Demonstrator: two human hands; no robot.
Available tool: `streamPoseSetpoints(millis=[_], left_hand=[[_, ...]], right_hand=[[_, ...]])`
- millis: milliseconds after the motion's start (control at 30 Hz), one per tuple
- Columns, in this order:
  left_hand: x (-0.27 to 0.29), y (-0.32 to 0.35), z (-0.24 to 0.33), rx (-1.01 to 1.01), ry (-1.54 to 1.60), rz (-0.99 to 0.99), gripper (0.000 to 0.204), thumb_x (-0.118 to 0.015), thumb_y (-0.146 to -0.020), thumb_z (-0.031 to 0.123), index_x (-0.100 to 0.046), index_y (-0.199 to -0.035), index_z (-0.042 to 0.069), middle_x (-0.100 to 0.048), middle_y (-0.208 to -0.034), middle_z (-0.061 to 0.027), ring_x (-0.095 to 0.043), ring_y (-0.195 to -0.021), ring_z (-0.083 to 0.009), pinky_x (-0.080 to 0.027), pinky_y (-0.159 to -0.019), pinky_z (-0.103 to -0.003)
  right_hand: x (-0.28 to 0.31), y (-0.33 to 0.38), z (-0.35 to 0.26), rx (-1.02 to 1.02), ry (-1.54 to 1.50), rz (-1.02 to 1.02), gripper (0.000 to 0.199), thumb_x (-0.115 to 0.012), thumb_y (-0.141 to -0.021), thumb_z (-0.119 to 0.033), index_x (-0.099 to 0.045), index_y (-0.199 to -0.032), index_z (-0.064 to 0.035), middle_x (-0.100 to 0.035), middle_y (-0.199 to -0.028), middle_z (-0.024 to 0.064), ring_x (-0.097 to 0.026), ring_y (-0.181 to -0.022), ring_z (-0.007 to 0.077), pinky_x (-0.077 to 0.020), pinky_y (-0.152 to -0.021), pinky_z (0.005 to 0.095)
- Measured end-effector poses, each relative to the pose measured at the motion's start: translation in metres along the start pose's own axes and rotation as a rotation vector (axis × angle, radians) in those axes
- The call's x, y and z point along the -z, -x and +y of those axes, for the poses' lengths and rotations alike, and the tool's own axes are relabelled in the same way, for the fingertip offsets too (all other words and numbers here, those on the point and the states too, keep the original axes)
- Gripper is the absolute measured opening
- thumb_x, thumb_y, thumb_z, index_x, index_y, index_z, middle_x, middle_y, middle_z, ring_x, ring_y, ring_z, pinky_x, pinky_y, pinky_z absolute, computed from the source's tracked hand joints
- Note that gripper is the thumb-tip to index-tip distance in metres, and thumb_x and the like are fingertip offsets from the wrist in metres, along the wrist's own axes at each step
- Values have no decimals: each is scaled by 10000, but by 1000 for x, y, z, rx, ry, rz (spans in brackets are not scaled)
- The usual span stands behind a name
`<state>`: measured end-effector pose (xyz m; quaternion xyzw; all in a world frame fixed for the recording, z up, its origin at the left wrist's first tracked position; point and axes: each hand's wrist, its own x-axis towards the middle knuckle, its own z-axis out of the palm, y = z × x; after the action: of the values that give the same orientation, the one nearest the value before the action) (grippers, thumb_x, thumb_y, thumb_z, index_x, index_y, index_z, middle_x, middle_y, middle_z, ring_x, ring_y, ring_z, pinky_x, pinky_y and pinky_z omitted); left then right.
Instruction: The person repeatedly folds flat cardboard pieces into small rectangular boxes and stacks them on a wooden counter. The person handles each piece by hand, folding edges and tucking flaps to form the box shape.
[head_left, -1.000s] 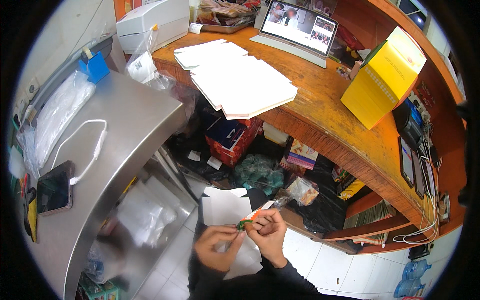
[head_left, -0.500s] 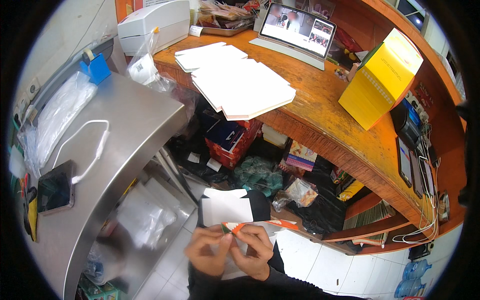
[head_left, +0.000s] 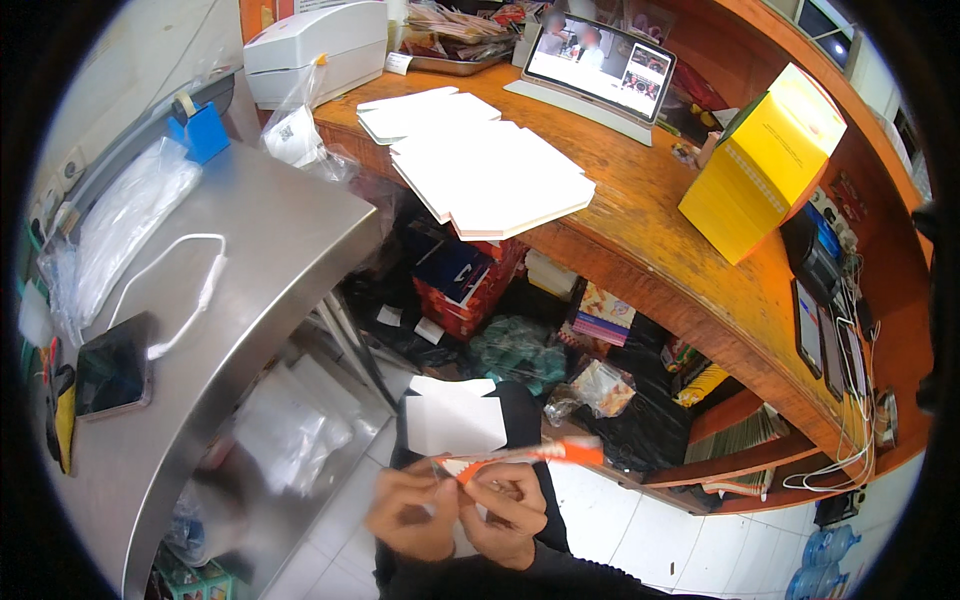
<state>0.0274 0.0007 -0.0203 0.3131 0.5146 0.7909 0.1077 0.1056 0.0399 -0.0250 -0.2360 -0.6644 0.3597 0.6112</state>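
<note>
A printed cardboard box piece [head_left: 575, 450], orange and white on its outer face, is held over my lap. My left hand [head_left: 412, 512] has its fingers bent in and its fingertips pinched at the left end of the orange strip. Beside it, my right hand [head_left: 506, 510] grips the same strip, the thumb close to the left fingertips. Some blur lies over the left hand and the strip's right end. Beyond my hands, a white cardboard panel with a flap [head_left: 455, 422] rests on my dark-clothed lap. Whether it joins the held strip is hidden by my fingers.
Stacked white die-cut cardboard sheets [head_left: 495, 175] overhang the wooden desk [head_left: 660, 225] ahead. A tablet [head_left: 600, 62] and a yellow box [head_left: 762, 165] stand there too. At left, a steel table [head_left: 270, 225] carries a phone [head_left: 115, 368] and white cable.
The orange strip's right end has swung slightly and is now blurred. Both hands stay at the strip's left part, with small finger shifts. The view has shifted a little.
</note>
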Motion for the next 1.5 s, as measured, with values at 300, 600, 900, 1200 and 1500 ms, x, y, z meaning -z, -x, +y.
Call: streamPoseSetpoints(millis=[300,600,900,1200,1500], left_hand=[[8,-13,5,-60,-71,-170,200,-801,-704,-48,-609,-691,5,-579,-818,-95,-693,-822,-283,-571,-767,-392],[8,-23,13,-60,-62,-348,143,-795,-670,-52,-666,-687,8,-598,-742,-86,-696,-782,-256,-561,-872,-481],[4,-22,11,-80,-22,-390,138,-794,-663,-56,-681,-719,-1,-614,-738,-95,-700,-790,-261,-555,-883,-489],[3,-16,7,-31,-59,-227,180,-771,-706,-101,-658,-795,7,-614,-864,-116,-694,-930,-360,-566,-847,-429],[8,-6,5,68,-26,-89,132,-763,-741,-69,-651,-761,0,-610,-848,-114,-683,-938,-333,-538,-835,-393]], right_hand=[[1,-5,-1,-85,-100,35,281,-734,-718,119,-732,-981,20,-621,-1013,150,-686,-887,226,-573,-780,276],[19,-22,10,-114,-59,-39,263,-759,-702,123,-668,-938,51,-686,-897,154,-681,-787,165,-537,-685,243],[27,-26,16,-88,-63,-42,248,-771,-699,112,-661,-917,66,-678,-869,145,-682,-782,162,-546,-675,241],[19,-17,9,-46,64,-147,310,-718,-703,141,-693,-1000,58,-702,-884,171,-687,-773,190,-523,-684,249],[4,-7,4,122,146,-101,375,-787,-633,82,-727,-994,3,-708,-828,158,-711,-710,212,-548,-623,261]])
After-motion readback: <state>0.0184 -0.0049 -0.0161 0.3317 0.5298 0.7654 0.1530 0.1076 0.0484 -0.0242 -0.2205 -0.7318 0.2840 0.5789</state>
